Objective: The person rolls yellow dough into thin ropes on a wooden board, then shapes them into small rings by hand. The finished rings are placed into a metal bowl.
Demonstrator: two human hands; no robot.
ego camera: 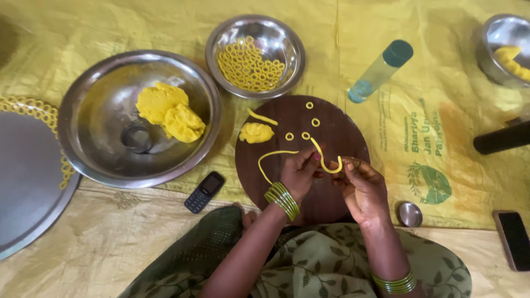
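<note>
My left hand [298, 172] and my right hand [361, 186] hover over a round dark wooden board [342, 135], both pinching a thin yellow dough strand [322, 156] that curves between the fingertips. A second long strand [271, 157] trails left from my left hand across the board. Several small dough rings [309, 124], a short strip [262, 117] and a small dough lump [256, 132] lie on the board's far part. Green bangles circle both wrists.
A large steel bowl [99, 99] at left holds yellow dough [168, 113] and a small cup. A smaller steel bowl [279, 38] holds several dough rings. A steel tray [22, 182] edged with rings lies far left. A phone [203, 192], bottle [381, 70], small lid [409, 213] and another bowl [499, 38] are around.
</note>
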